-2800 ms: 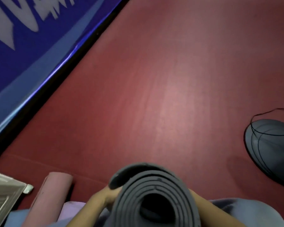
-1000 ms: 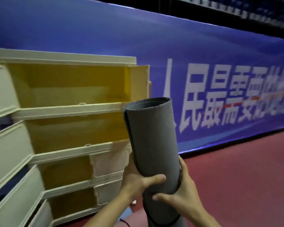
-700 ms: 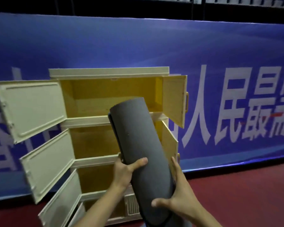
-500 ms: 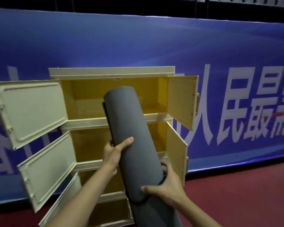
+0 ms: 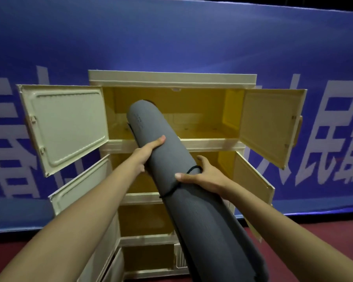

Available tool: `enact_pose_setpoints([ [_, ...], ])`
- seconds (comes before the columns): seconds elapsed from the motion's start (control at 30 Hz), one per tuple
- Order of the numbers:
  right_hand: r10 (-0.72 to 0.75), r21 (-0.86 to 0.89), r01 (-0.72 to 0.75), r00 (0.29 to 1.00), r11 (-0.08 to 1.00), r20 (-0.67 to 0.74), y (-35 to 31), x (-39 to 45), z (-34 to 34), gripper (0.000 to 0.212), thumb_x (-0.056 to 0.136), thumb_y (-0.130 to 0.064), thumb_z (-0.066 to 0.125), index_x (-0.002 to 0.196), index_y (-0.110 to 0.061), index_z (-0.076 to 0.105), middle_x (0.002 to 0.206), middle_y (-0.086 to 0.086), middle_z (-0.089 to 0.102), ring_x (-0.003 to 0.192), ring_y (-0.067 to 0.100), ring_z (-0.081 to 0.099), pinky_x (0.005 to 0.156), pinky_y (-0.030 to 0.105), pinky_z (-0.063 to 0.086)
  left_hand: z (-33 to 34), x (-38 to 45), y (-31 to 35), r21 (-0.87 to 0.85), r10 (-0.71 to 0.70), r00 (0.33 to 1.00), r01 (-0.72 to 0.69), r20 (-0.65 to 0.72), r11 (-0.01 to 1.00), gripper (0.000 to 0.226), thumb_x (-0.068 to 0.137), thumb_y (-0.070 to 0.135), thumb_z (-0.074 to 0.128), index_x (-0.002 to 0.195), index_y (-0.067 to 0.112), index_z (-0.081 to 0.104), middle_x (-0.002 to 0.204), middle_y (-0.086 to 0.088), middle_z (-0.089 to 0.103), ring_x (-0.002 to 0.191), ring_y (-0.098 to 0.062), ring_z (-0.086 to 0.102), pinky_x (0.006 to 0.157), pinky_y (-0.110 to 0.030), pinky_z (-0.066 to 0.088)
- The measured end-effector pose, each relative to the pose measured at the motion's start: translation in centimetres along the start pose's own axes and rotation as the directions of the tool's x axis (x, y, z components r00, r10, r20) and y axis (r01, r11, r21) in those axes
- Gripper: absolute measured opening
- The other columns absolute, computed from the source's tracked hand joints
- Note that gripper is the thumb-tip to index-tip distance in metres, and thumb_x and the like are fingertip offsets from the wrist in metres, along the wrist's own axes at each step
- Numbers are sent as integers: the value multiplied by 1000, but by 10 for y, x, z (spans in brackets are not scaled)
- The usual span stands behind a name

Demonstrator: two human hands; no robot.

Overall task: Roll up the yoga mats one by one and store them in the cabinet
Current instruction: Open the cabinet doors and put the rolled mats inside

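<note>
A rolled grey yoga mat (image 5: 194, 200) tied with a thin black cord points up and away, its far end in front of the top compartment's opening in the cream and yellow cabinet (image 5: 171, 79). My left hand (image 5: 149, 149) grips the mat's upper part from the left, thumb across the top. Lower down, my right hand (image 5: 204, 176) holds it at the cord. All cabinet doors stand open; the top compartment looks empty.
The open top doors stick out at left (image 5: 65, 127) and right (image 5: 271, 125), with lower doors hanging open beneath. A blue banner wall (image 5: 171, 37) with white characters runs behind the cabinet. Red floor (image 5: 324, 231) lies at its base.
I have stepped closer to the cabinet. The mat has tilted forward and its far end has moved up to the top compartment. My left hand has slid higher along the roll.
</note>
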State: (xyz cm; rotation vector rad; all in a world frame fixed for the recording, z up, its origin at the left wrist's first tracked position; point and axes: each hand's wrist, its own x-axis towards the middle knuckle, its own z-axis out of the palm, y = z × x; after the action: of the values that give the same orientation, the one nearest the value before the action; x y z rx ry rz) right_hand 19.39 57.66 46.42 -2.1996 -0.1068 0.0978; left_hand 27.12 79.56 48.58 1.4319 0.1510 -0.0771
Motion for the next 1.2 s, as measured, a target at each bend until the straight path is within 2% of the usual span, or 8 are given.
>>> enact_pose_setpoints([
  [0.1, -3, 66, 0, 999, 998, 45, 10, -7, 7, 177, 22, -76, 91, 159, -35, -13, 165, 2, 23, 143, 27, 39, 115, 50, 39, -2, 19, 15, 51, -16, 999, 13, 46, 999, 132, 49, 65, 95, 154, 13, 34, 151, -9, 45, 135, -39, 45, 109, -66, 41],
  [0.47, 94, 50, -103, 983, 993, 159, -45, 86, -46, 112, 37, -55, 98, 132, -12, 57, 116, 7, 72, 101, 28, 72, 94, 49, 58, -8, 71, 52, 359, 219, 975, -195, -25, 913, 66, 96, 25, 63, 153, 15, 32, 147, -14, 46, 109, -33, 60, 81, -50, 58],
  [0.53, 85, -19, -83, 958, 996, 272, -58, 101, -64, 92, 58, -54, 91, 132, -10, 58, 115, 9, 73, 101, 28, 73, 95, 47, 57, -17, 79, 46, 628, 418, 897, -411, 146, 661, 88, 88, 14, 68, 160, 21, 17, 161, -15, 25, 131, -35, 45, 106, -54, 47],
  [0.6, 83, -138, -41, 945, 990, 316, -69, 114, -79, 76, 72, -51, 85, 131, -12, 58, 113, 8, 73, 97, 25, 74, 90, 43, 59, -21, 79, 40, 847, 467, 772, -525, 432, 84, 117, 75, 34, 79, 162, 28, 1, 170, -8, -5, 156, -35, 4, 124, -60, 15],
  [0.67, 77, -266, 6, 951, 964, 300, -80, 127, -92, 102, 58, -53, 93, 142, -14, 50, 119, 7, 71, 98, 26, 74, 89, 46, 60, -17, 79, 42, 782, 405, 676, -458, 615, -423, 146, 60, 58, 86, 161, 28, -15, 169, -7, -22, 151, -29, -30, 123, -62, -7],
  [0.73, 48, -364, 60, 959, 929, 280, -89, 135, -102, 124, 41, -54, 99, 147, -18, 45, 126, 6, 68, 101, 27, 73, 88, 48, 60, -6, 81, 45, 686, 342, 643, -411, 685, -601, 161, 51, 76, 83, 159, 25, -24, 167, -9, -28, 146, -28, -38, 123, -59, -12],
  [0.93, -237, -499, 217, 971, 839, 25, -93, 144, -123, 104, 59, -54, 92, 147, -21, 47, 136, 0, 56, 116, 24, 61, 98, 45, 55, 8, 102, 53, 703, 569, 416, -477, 709, -527, 130, 55, 79, 75, 157, 14, 30, 154, -13, 43, 141, -36, 43, 117, -53, 34],
  [1.2, -695, -741, 232, 594, 630, -405, -30, 89, -157, 33, 89, -42, 65, 109, -16, 63, 105, 2, 58, 98, 22, 54, 77, 40, 51, 45, 115, 110, 791, 440, 669, -409, 599, -455, 130, 45, 84, 79, 153, 36, 25, 150, 8, 49, 132, -24, 52, 97, -51, 49],
])
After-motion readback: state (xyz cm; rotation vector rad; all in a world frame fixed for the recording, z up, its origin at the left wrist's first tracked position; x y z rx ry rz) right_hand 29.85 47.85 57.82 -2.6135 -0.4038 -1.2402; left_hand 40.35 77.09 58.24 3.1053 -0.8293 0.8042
